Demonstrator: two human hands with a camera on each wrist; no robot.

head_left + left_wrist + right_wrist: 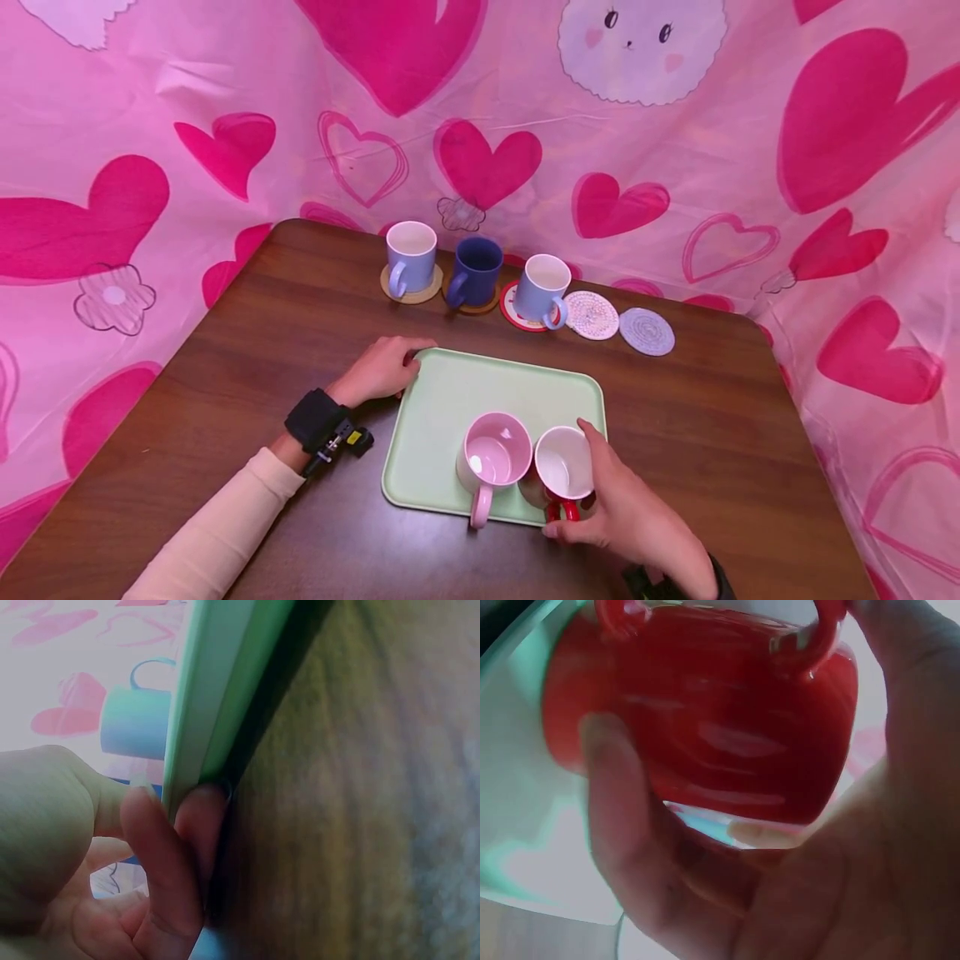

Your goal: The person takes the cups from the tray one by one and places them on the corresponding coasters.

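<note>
My left hand (pixel 381 367) grips the far left corner of a pale green tray (pixel 435 408). In the left wrist view, its fingers (pixel 161 855) are bent at the rim of the tray (pixel 214 682), one of them tucked beneath it. A red mug with a white inside (pixel 564 463) stands at the tray's near right, handle toward me. My right hand (pixel 633 504) holds this mug, its thumb by the handle; in the right wrist view the fingers curl around the red body (pixel 727 727). Beside it on the tray, a pink mug (pixel 491 454) also has its handle facing me.
Along the back stand a light blue mug (pixel 412 258) and a dark blue mug (pixel 476 271) on tan coasters, then another light blue mug (pixel 542 287) on a red-rimmed coaster. To their right lie a woven white coaster (pixel 591 315) and a grey-blue coaster (pixel 647 331).
</note>
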